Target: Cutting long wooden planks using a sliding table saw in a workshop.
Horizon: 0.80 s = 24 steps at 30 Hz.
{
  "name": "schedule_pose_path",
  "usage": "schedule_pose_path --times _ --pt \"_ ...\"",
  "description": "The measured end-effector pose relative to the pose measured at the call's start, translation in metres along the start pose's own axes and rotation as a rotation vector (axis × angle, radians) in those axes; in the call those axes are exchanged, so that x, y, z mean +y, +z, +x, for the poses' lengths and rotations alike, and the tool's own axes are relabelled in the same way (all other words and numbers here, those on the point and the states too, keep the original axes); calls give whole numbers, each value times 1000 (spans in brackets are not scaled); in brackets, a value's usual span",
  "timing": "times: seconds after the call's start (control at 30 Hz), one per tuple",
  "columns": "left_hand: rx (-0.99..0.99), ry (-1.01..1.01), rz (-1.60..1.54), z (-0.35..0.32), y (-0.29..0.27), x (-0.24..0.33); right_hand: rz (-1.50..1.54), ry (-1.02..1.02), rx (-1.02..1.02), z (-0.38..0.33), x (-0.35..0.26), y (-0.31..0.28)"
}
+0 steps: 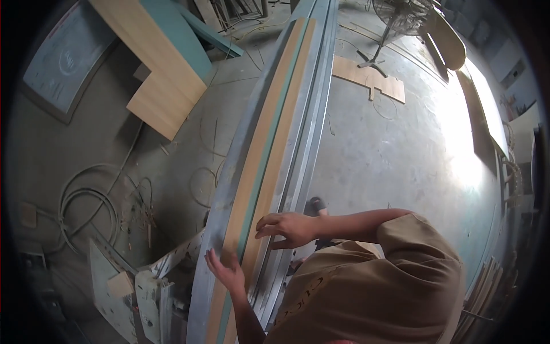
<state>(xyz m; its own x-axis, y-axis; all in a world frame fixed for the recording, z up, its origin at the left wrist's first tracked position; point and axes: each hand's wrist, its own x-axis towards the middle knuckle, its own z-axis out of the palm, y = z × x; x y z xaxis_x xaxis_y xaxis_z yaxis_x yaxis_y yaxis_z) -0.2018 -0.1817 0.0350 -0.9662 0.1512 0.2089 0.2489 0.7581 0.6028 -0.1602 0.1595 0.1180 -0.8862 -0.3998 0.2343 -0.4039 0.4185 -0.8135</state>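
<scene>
A long wood-coloured strip (267, 137) and a second wood-coloured strip (288, 120) run lengthwise along a grey metal machine bed (229, 178). Between them shows a narrow teal band (270, 148). My left hand (228, 274) is over the near part of the left strip, fingers spread and thumb apart, holding nothing. Farther along, my right hand (290, 229) reaches in from the right with bent, parted fingertips at the right strip; whether they press on it I cannot tell. Nothing shows in its grasp.
Metal rails (312, 137) run along the bed's right side. Large wood-and-teal panels (172, 86) lean at the far left. Coiled hose (89, 200) lies on the left floor. A cut board (366, 77) and a standing fan (395, 23) are at the far right.
</scene>
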Motion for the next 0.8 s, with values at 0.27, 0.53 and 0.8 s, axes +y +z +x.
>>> schedule_pose_path --times 0.27,0.53,0.8 --pt "-130 171 120 121 228 185 100 173 122 -141 163 -199" --pt "-226 156 360 280 421 347 164 726 451 -307 273 -422" --pt "-324 133 341 424 569 471 229 1087 632 -421 465 -534"
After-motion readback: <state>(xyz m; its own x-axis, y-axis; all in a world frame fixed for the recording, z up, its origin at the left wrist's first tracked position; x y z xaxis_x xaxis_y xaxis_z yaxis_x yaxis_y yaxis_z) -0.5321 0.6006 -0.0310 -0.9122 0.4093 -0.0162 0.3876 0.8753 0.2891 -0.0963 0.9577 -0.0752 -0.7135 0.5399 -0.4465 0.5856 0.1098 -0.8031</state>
